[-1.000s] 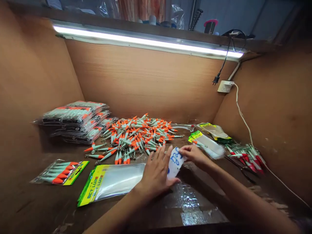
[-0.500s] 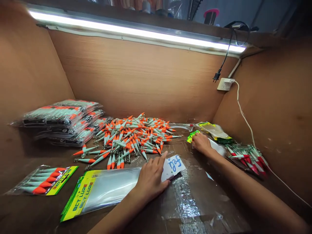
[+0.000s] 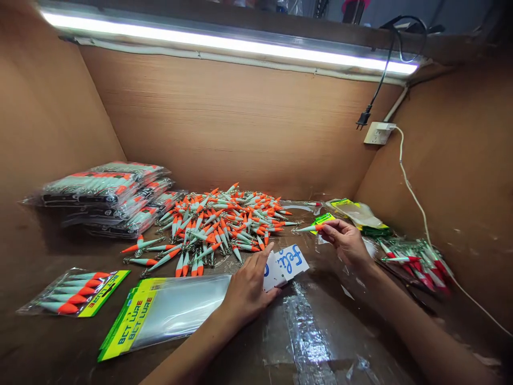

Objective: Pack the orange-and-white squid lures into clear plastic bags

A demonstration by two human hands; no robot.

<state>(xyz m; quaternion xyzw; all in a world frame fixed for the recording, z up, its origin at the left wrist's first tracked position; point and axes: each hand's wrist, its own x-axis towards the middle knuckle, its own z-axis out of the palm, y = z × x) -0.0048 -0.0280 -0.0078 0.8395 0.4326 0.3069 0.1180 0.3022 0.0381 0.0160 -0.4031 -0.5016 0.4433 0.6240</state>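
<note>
My left hand (image 3: 246, 289) lies on the end of a stack of clear bags with yellow-green "BCT LURE" headers (image 3: 160, 315), its fingers also resting on a white card with blue writing (image 3: 286, 264). My right hand (image 3: 347, 241) pinches a single orange-tipped pale-green lure (image 3: 308, 228) by its orange end, just above the table, right of the big loose pile of the same lures (image 3: 224, 222).
Filled lure packs are stacked at the back left (image 3: 108, 195), and one filled pack (image 3: 74, 293) lies at the front left. Red-tipped lures (image 3: 417, 259) and more bags (image 3: 355, 213) lie at the right. A white cord (image 3: 417, 206) runs down the right wall. Taped patches (image 3: 308, 331) shine on the table.
My right hand let go of the white card, reached to the bags at the right and now holds one lure. My left hand stayed on the bags and card.
</note>
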